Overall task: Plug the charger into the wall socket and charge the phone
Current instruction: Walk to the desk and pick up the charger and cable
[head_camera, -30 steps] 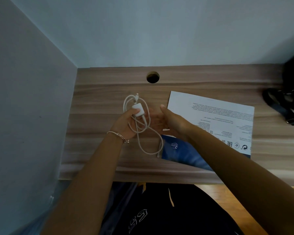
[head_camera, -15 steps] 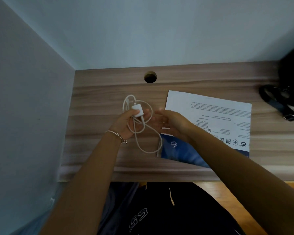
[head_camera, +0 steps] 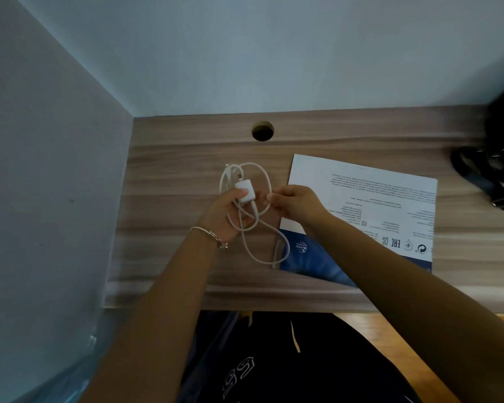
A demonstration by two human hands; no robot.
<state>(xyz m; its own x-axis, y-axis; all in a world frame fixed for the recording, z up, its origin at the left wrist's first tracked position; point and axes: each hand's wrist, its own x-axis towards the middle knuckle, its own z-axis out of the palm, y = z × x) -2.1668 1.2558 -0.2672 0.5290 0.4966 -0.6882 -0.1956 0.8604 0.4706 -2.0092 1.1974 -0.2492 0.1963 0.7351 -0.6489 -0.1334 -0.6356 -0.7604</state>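
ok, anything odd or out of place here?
Only the white cable: loose tangled loops bunched with the white charger block in the left hand. The white-and-blue printed sheet lies askew on the wooden desk.

Worktop: wood-grain laminate worktop (head_camera: 172,158), brown and grey streaks, set into a corner.
Opening: round cable hole (head_camera: 262,130) cut through the worktop near its back edge.
Printed item: flat white sheet with a blue lower band (head_camera: 376,193), small print upside down to the viewer, lying right of centre.
Bag: black bag with a buckled strap (head_camera: 489,181), far right edge.
Walls: grey side wall (head_camera: 41,170); pale back wall (head_camera: 274,53).
Floor: orange-brown wooden floor (head_camera: 405,330), below the front edge.
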